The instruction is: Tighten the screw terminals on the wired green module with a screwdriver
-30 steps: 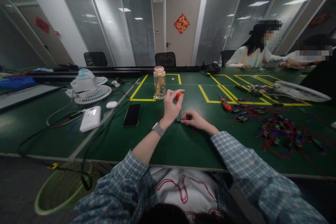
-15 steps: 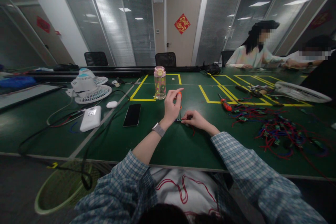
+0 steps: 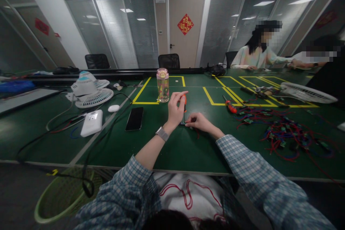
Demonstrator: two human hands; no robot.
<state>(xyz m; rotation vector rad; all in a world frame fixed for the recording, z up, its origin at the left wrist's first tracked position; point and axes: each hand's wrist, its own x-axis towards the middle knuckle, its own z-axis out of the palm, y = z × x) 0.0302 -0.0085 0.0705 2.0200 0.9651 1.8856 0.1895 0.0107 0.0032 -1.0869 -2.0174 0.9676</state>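
My left hand is closed around the orange and black handle of a screwdriver, held upright with its shaft pointing down. The tip meets a small circuit board lying on the green table. My right hand pinches the board's right edge between thumb and fingertips, hiding part of it. A thin red wire trails from below that hand. Beyond my left hand stands a clear drink bottle with a pink lid.
A phone, a white power bank and a white fan lie to the left. At right are a red screwdriver and a tangle of wired circuit boards. A green basket stands below the table edge. Two people sit at the far right.
The whole view has shifted slightly. My hands stay in nearly the same place, the left one still on the upright screwdriver and the right one still on the board.
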